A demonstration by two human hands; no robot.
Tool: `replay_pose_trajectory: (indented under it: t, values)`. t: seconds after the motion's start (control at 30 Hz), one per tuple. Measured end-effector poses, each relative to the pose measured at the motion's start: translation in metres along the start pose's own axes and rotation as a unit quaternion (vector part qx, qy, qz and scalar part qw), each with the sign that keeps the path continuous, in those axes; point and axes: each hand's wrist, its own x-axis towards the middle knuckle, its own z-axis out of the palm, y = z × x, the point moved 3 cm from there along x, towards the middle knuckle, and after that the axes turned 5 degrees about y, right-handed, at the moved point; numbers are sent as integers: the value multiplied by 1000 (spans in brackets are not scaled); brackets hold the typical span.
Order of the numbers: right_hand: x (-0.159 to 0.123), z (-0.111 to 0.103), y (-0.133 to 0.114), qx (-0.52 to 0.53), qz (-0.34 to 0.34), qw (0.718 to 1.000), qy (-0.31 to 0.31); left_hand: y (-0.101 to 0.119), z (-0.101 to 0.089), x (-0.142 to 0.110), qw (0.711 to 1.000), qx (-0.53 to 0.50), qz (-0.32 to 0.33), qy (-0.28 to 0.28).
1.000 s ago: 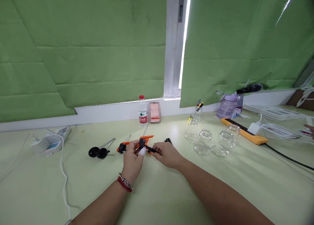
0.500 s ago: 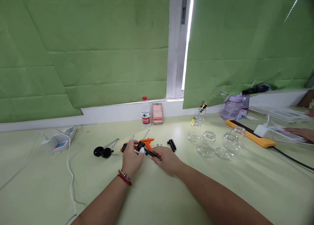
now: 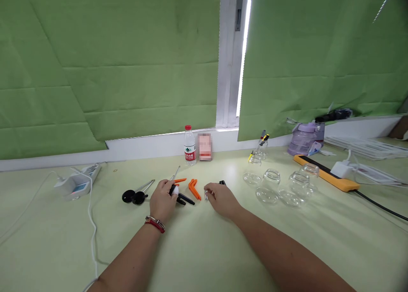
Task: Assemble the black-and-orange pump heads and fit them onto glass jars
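My left hand [image 3: 163, 200] is closed around a black plastic part [image 3: 172, 188] with a thin metal rod [image 3: 175, 172] rising from it. Two black handle-like arms [image 3: 186, 198] stick out to the right from under its thumb, which has a white tip. To the right, my right hand [image 3: 221, 200] reaches down to the table, fingertips pinched at small metal pins [image 3: 206, 195]; the fingers partly hide them. Between the hands lies a pair of bent orange plastic pieces [image 3: 194, 189]. Another orange piece [image 3: 180, 180] shows beyond my left hand. Black clips [image 3: 222, 182] peek out behind my right hand.
Two black discs with metal rods [image 3: 134, 197] lie left. A water bottle [image 3: 190, 149] and pink box [image 3: 204, 147] stand at the wall. Several glass jars [image 3: 268, 188], a yellow-black power strip [image 3: 328, 173] and a purple jug [image 3: 301, 139] are right. A white cable [image 3: 92, 232] runs left.
My right hand has let go of the black arm and moved right to the metal pins. My left hand has shifted left with the black part. The co-worker's hand at right is gone.
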Motion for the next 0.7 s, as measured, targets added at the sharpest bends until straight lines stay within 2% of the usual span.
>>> replay_pose_trajectory:
  t: [0.2,0.47,0.7]
  values:
    - [4,-5,14,0,51,998,34,-3,4,-1,998,60,-3,-26]
    - [1,-2,12,5,25,1000,17,-8,6,0,991,125,-15,-54]
    - [1,-2,9,-5,19,1000,9,-5,7,1,987,141,31,-75]
